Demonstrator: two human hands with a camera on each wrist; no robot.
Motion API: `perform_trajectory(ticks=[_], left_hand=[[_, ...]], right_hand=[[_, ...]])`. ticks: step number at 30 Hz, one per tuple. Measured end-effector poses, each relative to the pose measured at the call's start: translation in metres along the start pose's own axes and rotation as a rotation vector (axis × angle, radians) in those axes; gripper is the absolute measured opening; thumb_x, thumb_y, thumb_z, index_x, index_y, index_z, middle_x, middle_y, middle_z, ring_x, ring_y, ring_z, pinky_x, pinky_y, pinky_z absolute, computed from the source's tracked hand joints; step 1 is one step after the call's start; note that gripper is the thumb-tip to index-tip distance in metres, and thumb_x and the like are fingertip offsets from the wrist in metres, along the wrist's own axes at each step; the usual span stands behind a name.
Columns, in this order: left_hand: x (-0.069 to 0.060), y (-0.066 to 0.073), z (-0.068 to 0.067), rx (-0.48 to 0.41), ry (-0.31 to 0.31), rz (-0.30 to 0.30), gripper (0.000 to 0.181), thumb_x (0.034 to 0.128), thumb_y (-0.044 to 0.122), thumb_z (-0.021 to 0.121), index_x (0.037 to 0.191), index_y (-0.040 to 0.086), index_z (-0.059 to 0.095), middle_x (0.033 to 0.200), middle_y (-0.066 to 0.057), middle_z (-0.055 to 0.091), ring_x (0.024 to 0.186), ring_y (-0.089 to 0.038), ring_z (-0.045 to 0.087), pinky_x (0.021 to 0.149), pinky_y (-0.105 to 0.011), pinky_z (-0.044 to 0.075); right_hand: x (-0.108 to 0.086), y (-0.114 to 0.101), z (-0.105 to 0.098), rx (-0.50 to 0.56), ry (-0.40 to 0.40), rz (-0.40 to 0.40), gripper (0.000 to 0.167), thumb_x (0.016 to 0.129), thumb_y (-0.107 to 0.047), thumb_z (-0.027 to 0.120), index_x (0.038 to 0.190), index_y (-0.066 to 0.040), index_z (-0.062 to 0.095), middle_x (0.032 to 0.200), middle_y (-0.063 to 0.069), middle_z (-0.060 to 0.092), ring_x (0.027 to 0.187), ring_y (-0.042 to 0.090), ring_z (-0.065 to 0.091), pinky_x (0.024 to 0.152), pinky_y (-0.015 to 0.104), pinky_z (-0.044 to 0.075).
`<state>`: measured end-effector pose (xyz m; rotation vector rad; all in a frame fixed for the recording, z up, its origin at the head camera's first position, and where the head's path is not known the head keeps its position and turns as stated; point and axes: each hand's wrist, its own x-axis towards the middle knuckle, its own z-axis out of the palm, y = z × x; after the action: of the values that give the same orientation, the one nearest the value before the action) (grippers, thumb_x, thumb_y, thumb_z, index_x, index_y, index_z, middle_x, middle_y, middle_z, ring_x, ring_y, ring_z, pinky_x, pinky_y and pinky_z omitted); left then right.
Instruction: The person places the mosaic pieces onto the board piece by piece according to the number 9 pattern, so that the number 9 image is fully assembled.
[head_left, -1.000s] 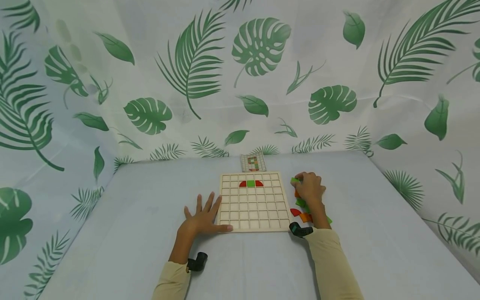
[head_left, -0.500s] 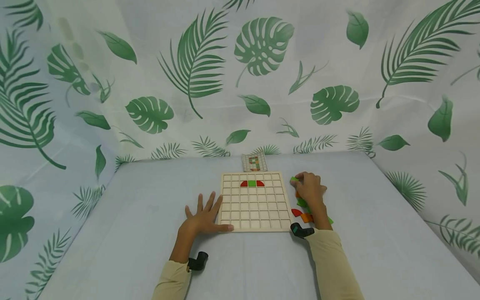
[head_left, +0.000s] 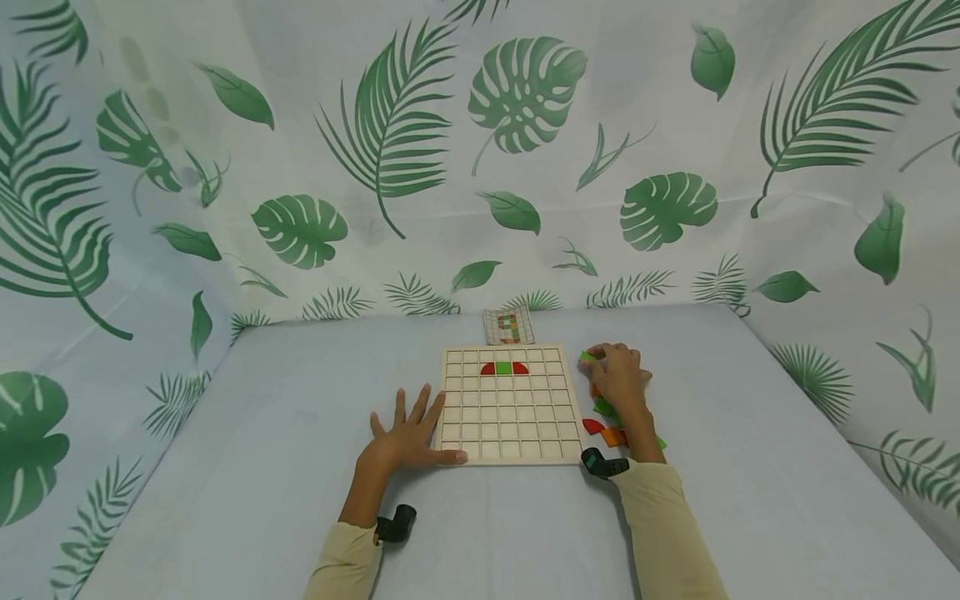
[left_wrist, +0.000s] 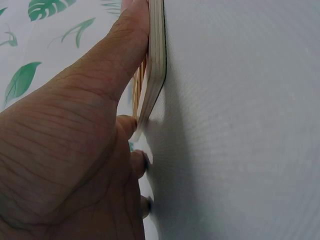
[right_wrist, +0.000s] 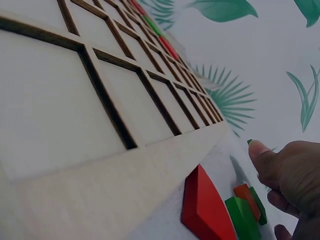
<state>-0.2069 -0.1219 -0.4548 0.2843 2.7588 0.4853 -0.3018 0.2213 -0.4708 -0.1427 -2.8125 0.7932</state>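
Observation:
A wooden grid board [head_left: 510,411] lies on the table, with two red quarter-round pieces and a green square piece [head_left: 504,367] set in its second row. My left hand [head_left: 405,442] is spread at the board's near left corner, its thumb on the near edge and its other fingers straight. Right of the board, my right hand [head_left: 622,375] pinches a green piece [head_left: 587,357] between thumb and fingers. Only a sliver of that piece shows past the thumb in the right wrist view. Beneath this hand lie loose pieces, among them a red quarter-round piece [right_wrist: 202,205] and a green one [right_wrist: 242,217].
A small pattern card [head_left: 509,326] with a coloured grid figure lies just beyond the board's far edge. An orange piece [head_left: 612,437] sits by the right wrist. White cloth with green leaves hangs behind and at both sides of the table.
The green piece in my right hand has shifted very slightly left in its fingers. My left hand stays on the board's corner. The whole head view has moved a little.

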Motion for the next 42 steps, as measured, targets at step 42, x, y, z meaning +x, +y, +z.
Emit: perform_trajectory(ticks=[42], left_hand=[[-0.004, 0.001, -0.002, -0.006, -0.01, 0.007, 0.108, 0.0792, 0.069, 0.064, 0.159, 0.021, 0.01, 0.166, -0.008, -0.002, 0.149, -0.044, -0.012, 0.105, -0.079, -0.001]], right_hand=[[-0.011, -0.032, 0.019, 0.213, -0.116, -0.323, 0.026, 0.092, -0.022, 0.068, 0.111, -0.004, 0.069, 0.113, 0.018, 0.064, 0.119, 0.039, 0.047, 0.093, 0.063, 0.037]])
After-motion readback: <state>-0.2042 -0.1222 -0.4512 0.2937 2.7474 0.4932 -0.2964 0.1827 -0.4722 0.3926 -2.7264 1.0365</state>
